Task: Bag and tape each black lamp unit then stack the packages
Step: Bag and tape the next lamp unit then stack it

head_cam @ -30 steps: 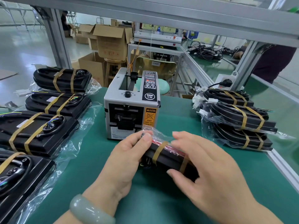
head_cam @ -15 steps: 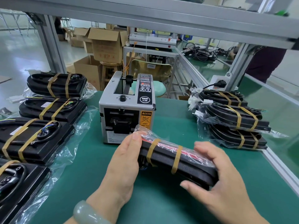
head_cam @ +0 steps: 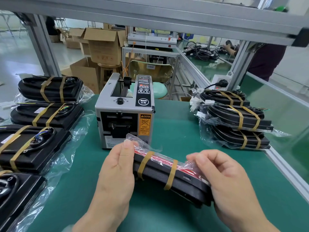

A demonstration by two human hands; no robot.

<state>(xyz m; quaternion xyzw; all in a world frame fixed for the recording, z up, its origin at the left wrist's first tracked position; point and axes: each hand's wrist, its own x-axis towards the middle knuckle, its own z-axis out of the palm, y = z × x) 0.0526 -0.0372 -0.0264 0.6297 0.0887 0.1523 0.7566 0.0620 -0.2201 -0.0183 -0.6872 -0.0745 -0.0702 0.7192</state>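
Note:
A black lamp unit in a clear bag, bound by two tan tape bands, is held on edge just above the green table. My left hand grips its left end, thumb on the bag's loose flap. My right hand holds the right end, fingers curled over the plastic on top. A stack of three bagged and taped units lies at the right. Several taped lamp units lie on open bags in a row along the left.
A grey tape dispenser stands just behind the held unit. The table's aluminium edge rail runs along the right. Frame posts, cardboard boxes and a stool are beyond the table. Another person works at the far right bench.
The unit has tipped up on edge and come closer to me. My right hand slid from its top to its right end; my left hand stayed on the left end.

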